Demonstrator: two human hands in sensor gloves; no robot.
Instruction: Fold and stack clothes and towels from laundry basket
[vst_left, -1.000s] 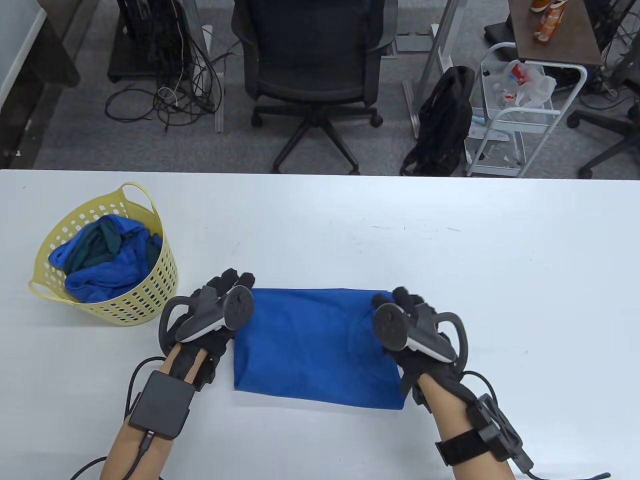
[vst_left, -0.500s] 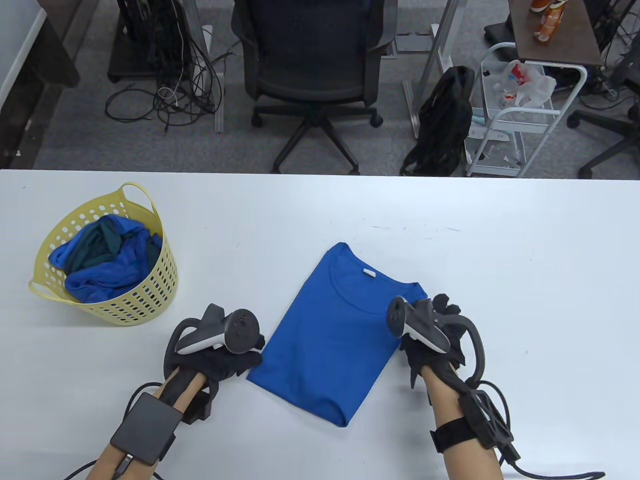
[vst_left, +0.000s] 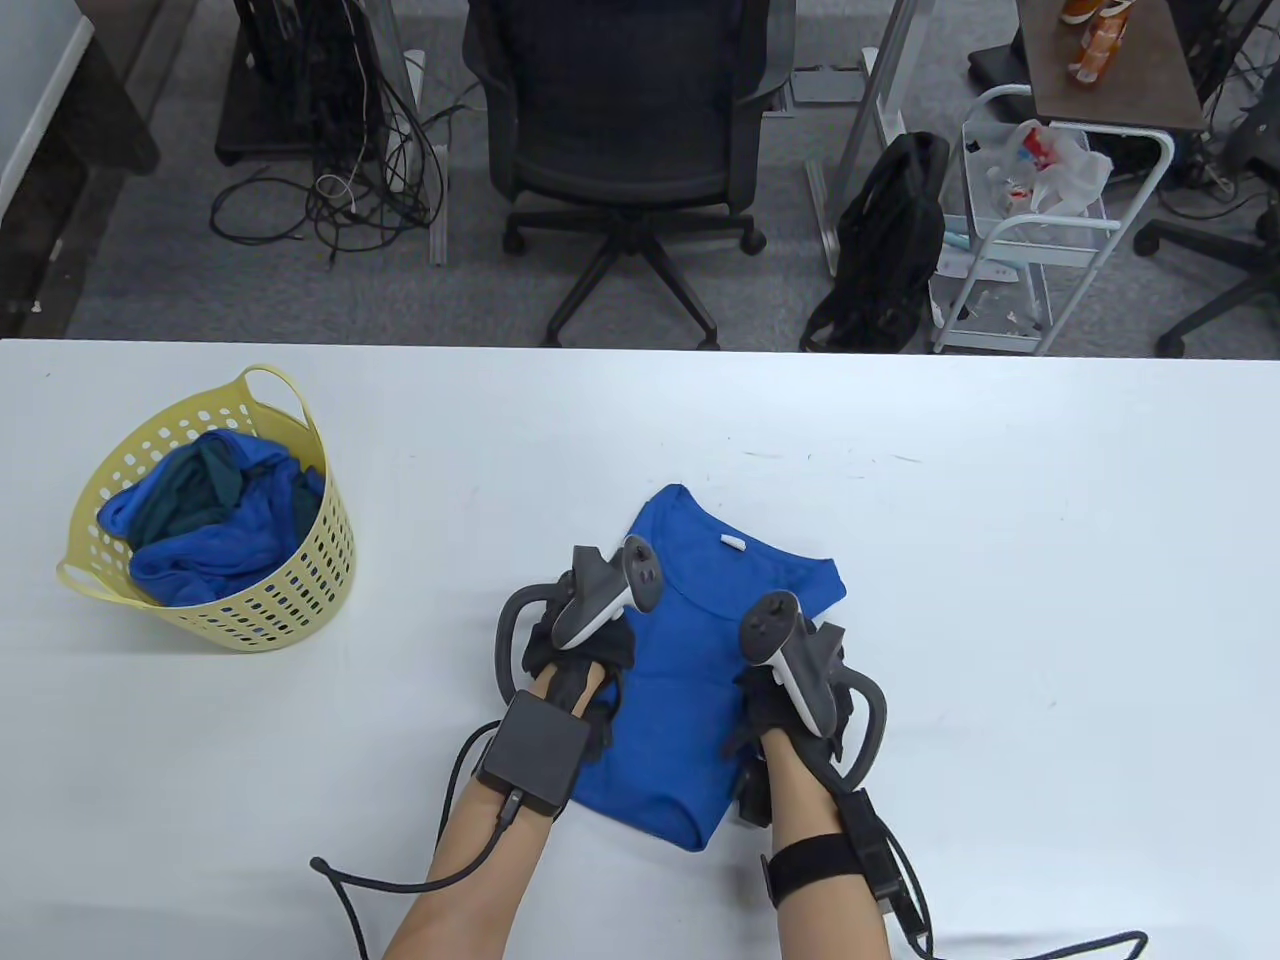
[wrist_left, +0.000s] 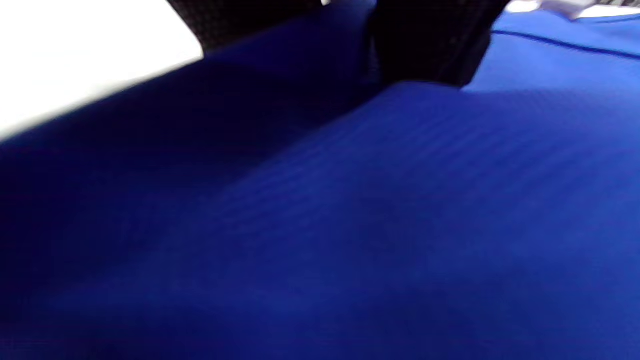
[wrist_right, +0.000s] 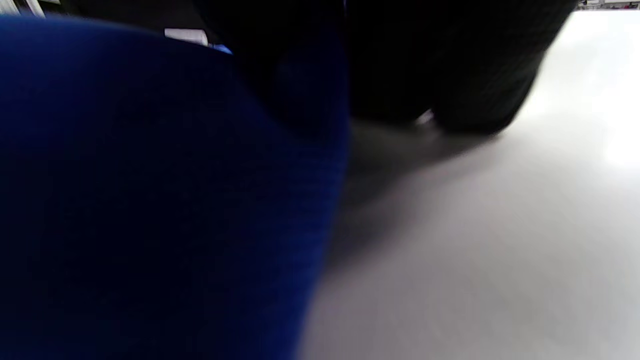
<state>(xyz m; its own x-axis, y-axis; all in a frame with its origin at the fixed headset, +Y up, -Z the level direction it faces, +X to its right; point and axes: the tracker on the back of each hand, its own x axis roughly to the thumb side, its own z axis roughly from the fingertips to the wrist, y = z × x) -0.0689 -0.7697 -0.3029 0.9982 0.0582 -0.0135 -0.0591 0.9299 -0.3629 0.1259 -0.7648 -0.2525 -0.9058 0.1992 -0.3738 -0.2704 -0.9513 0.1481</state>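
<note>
The folded blue shirt (vst_left: 690, 690) was flanked by the left hand (vst_left: 578, 650) and right hand (vst_left: 790, 690). Whether either hand was clamped on it could not be told.

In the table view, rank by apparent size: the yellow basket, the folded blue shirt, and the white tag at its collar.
1. and 2. Basket and shirt look alike in size; the hands cover part of the shirt, so no ranking between them.
3. Tag, by far the smallest.

Counts on and behind the white table

One folded blue T-shirt (vst_left: 690, 690), one yellow perforated plastic laundry basket (vst_left: 290, 590) of blue and teal cloth, two black-gloved hands, left (vst_left: 580, 650) and right (vst_left: 790, 690); behind, one black office chair (vst_left: 630, 120), one black backpack (vst_left: 890, 240).
</note>
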